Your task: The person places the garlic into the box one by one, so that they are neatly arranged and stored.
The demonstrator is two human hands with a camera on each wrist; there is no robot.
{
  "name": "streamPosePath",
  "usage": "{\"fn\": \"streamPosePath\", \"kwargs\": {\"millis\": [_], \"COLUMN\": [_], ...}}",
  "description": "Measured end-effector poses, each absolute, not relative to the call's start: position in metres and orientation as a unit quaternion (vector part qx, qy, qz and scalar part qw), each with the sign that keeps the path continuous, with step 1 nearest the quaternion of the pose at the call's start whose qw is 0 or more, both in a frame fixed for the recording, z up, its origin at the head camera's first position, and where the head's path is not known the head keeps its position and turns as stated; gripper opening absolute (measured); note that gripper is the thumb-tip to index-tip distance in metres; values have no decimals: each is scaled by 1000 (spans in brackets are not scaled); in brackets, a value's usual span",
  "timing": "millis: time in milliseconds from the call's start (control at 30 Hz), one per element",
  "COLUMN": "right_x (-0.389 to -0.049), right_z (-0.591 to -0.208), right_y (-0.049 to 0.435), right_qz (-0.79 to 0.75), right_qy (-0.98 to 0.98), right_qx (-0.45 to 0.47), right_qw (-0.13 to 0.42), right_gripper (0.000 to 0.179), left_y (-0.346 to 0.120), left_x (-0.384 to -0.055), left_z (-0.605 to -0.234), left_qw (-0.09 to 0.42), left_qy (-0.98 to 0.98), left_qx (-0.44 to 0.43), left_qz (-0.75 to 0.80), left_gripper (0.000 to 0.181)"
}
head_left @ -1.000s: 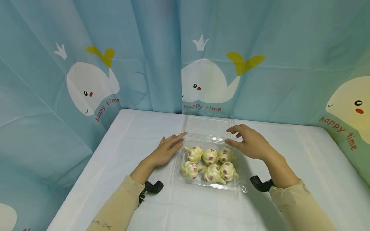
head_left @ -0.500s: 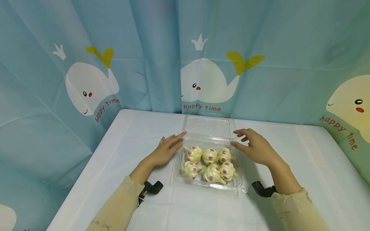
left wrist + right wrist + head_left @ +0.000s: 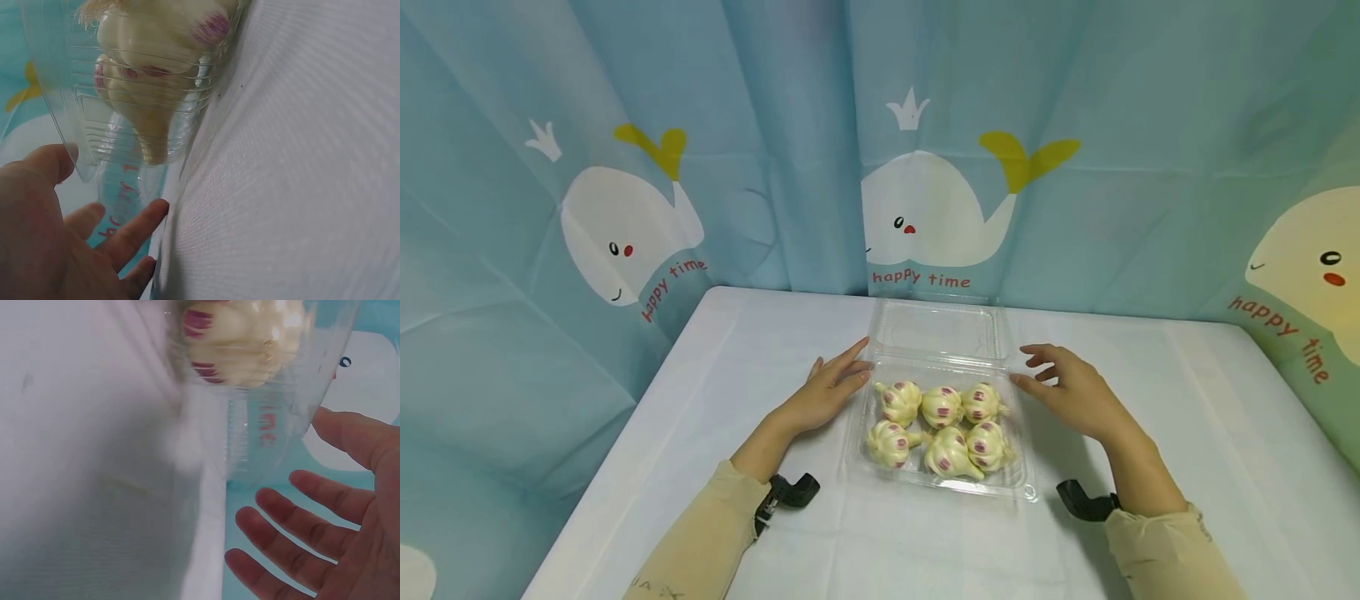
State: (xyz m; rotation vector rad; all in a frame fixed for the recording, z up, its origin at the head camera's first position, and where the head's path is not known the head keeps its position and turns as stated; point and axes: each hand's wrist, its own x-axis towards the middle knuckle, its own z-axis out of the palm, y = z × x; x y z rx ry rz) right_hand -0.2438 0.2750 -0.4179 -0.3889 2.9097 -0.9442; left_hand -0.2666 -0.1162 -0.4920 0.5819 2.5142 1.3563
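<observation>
A clear plastic clamshell box point(image 3: 925, 482) sits on the white table, holding several pale garlic bulbs point(image 3: 898, 402) with purple patches, in two rows. Its lid point(image 3: 936, 331) is folded back toward the curtain. My left hand point(image 3: 820, 398) is at the box's back left corner, fingers extended, and in the left wrist view its thumb point(image 3: 53, 164) meets the rim. At the back right corner, my right hand point(image 3: 1075, 398) is spread with fingers slightly bent. Seen from the right wrist, the right thumb point(image 3: 340, 431) is right at the rim, the other fingers apart from it.
A white cloth point(image 3: 925, 550) covers the table. Behind it and to the sides hangs a blue curtain point(image 3: 805, 125) printed with white whales; the lid's far edge lies close to it. Each wrist wears a black camera mount point(image 3: 801, 492).
My right hand has moved right and slightly toward me, off the lid hinge to the box's right corner. The left hand stays by the left corner. The head view has shifted slightly.
</observation>
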Motion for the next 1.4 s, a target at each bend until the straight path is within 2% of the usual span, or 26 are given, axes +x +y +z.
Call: {"fn": "streamPosePath", "kwargs": {"millis": [233,500,667,1000,1167,1400], "right_x": [-246,-254,-258,-260,-257,-253], "right_z": [-421,-426,-429,-441,-446,-449], "right_y": [280,276,273,270,272,278], "right_qz": [-315,-345,-402,-536,-553,-568], "right_qy": [941,929,904,825,815,808], "right_qx": [-115,-104,-98,-90,-83,-80], "right_qw": [49,84,109,154,149,136], "right_gripper": [62,63,62,57,56,56], "left_y": [-116,-121,-123,-121,-119,-114], "left_x": [-266,-267,-270,-276,-277,-276], "left_z": [-491,-487,-485,-481,-482,-484], "left_qw": [128,119,130,169,177,163], "left_qy": [843,832,801,750,733,729], "left_qx": [181,155,129,135,137,135], "left_qz": [489,520,570,625,642,651], "left_gripper": [66,60,60,57,57,56]}}
